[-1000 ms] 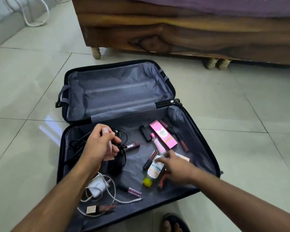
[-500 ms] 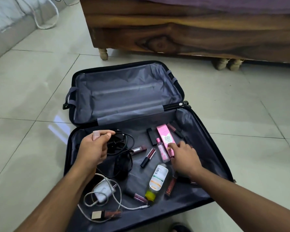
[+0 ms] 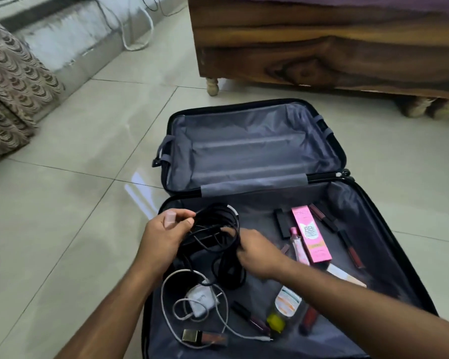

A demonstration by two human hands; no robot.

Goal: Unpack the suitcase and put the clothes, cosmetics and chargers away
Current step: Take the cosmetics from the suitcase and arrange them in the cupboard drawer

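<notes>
A black suitcase (image 3: 389,218) lies open on the floor, its grey lid half bare. My left hand (image 3: 161,237) pinches a small pale pink tube (image 3: 170,220) and touches a tangle of black charger cable (image 3: 218,244). My right hand (image 3: 257,252) grips that black cable from the right. In the near half lie a white charger with its white cable (image 3: 198,303), a pink BB cream box (image 3: 310,235), a pink tube (image 3: 298,246), a clear bottle with a yellow cap (image 3: 283,308) and several lipsticks.
A wooden bed frame (image 3: 322,47) on turned legs stands just behind the suitcase. A patterned cloth (image 3: 8,84) hangs at the far left by a low wall ledge with white cables. Pale tiled floor (image 3: 75,203) surrounds the suitcase.
My right hand left the pink box and cosmetics and crossed left to take hold of the black cable. My left hand still holds the small tube. The camera view shifted left.
</notes>
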